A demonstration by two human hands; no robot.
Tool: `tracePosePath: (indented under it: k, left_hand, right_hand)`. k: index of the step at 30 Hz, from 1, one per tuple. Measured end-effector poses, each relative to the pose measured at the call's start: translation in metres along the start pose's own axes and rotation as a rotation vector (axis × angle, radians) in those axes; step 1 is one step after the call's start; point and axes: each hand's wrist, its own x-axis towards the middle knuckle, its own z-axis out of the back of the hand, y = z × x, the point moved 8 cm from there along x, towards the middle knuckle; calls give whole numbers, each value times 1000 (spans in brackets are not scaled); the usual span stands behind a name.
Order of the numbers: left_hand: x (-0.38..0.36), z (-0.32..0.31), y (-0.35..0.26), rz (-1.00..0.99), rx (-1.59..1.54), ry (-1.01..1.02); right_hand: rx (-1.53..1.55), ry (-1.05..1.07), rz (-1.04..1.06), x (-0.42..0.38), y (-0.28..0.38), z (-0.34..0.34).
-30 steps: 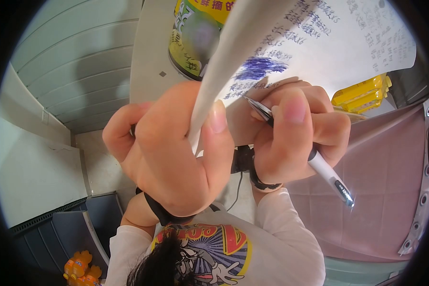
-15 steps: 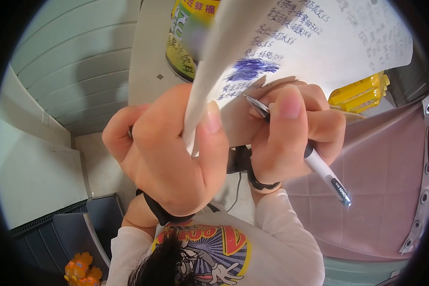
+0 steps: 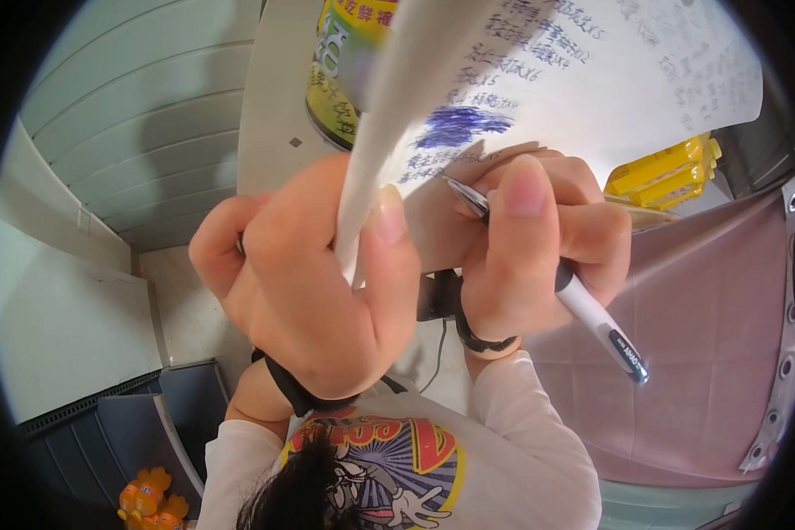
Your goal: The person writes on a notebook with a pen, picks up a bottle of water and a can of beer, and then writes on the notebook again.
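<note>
A sheet of white paper [image 3: 609,97] bears lines of blue handwriting and one heavily scribbled-out patch. My left hand [image 3: 314,283] grips its folded left edge between thumb and fingers. In my right hand [image 3: 543,238] is a white and black pen [image 3: 596,322], its tip touching the paper at the lowest written line. Just beyond my left hand stands a yellow-green can [image 3: 336,84], partly hidden by the folded paper.
Yellow packages [image 3: 667,172] lie at the right beside a pink cloth [image 3: 662,353] with metal eyelets. Orange bottles [image 3: 153,499] are at the lower left, near dark blue panels [image 3: 132,433]. A black cable hangs below my hands.
My right hand and the pen have shifted slightly left, the pen tip moving with them. The paper and my left hand have also moved a little left.
</note>
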Motion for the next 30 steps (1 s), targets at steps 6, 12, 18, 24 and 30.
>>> tracePosePath:
  k: [6,12,18,24,30]
  left_hand:
    - [1,2,0,23,-19,-39]
    - [2,5,-6,-48,66,-195]
    - [2,5,-11,-42,84,-195]
    - [0,4,-11,-44,120,-251]
    - [0,3,-14,-59,122,-246]
  right_hand:
    - [312,-41,-150,0,-11,10]
    - [583,-145,-216,0,-21,25]
    - [684,-193,-273,-3,-25,32]
    - [627,-205,-40,-7,-19,39]
    - [726,-323,-60,-6,-18,41]
